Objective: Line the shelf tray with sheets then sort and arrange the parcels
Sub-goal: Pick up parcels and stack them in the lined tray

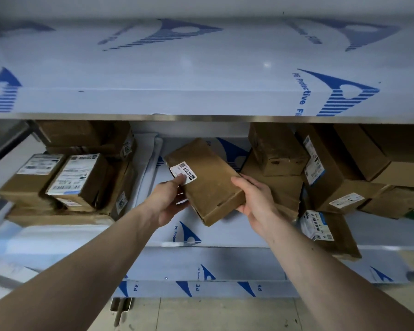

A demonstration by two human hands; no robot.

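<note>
A flat brown cardboard parcel (208, 177) with a small white label is held tilted above the middle shelf (225, 231). My left hand (169, 200) grips its near left edge, thumb on the label. My right hand (253, 199) grips its near right corner, fingers curled under it. The shelf is lined with white sheets printed with blue logos. Labelled brown parcels are stacked at the left (81, 180) and several more are piled at the right (330, 168).
The upper shelf (201, 75), covered in white film with blue logos, juts out above the parcels. A parcel (330, 232) overhangs the shelf's front edge at the right. A lower shelf edge (201, 287) and tiled floor lie below.
</note>
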